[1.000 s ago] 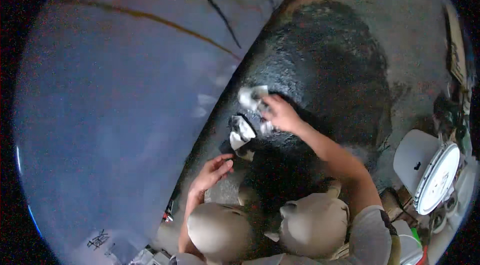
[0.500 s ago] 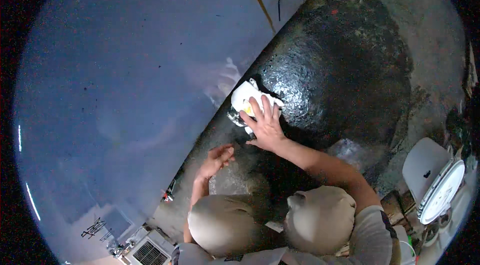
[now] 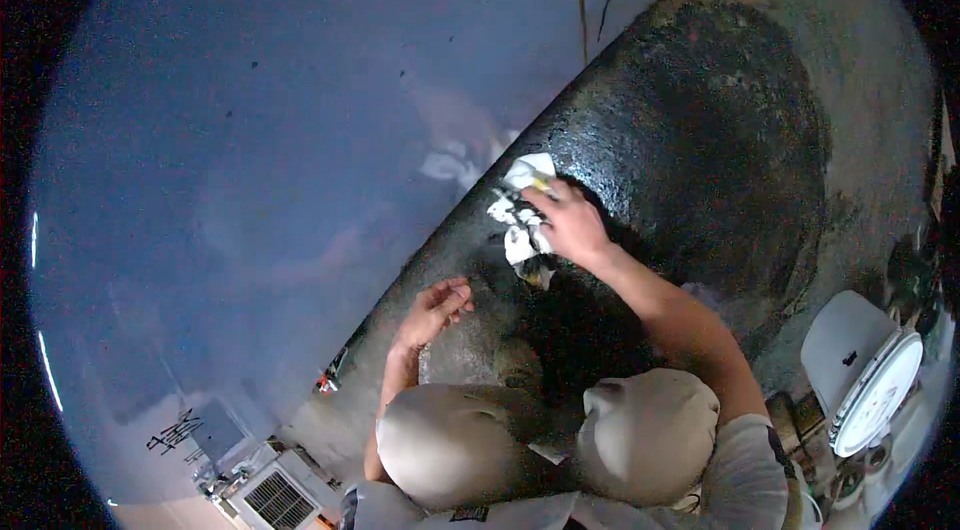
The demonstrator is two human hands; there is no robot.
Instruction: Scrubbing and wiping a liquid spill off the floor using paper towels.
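My right hand (image 3: 575,227) grips a crumpled white cloth (image 3: 525,245) with dark stains, its fingers bent over the cloth's right side. A small yellow patch shows beside the fingers; I cannot make out what it is. The cloth lies against the dark, wet-looking floor (image 3: 690,150), close to where the floor meets the blue wall (image 3: 300,130). Nearer to me and to the left, my left hand (image 3: 435,313) hovers near the wall's foot. Its fingers are loosely curled with a gap to the thumb, and nothing shows in it.
My bent knees (image 3: 650,435) are just below my hands. At the right stands a white bucket (image 3: 845,335) with a round white lid (image 3: 882,398) leaning by it. A boxy appliance with a dark grille (image 3: 282,500) sits at the lower left, and a small red-and-black item (image 3: 328,378) lies by the wall.
My right hand and the cloth have shifted a little right, and the cloth is folded differently, showing more dark stains. My left hand has hardly moved. The view has tilted slightly.
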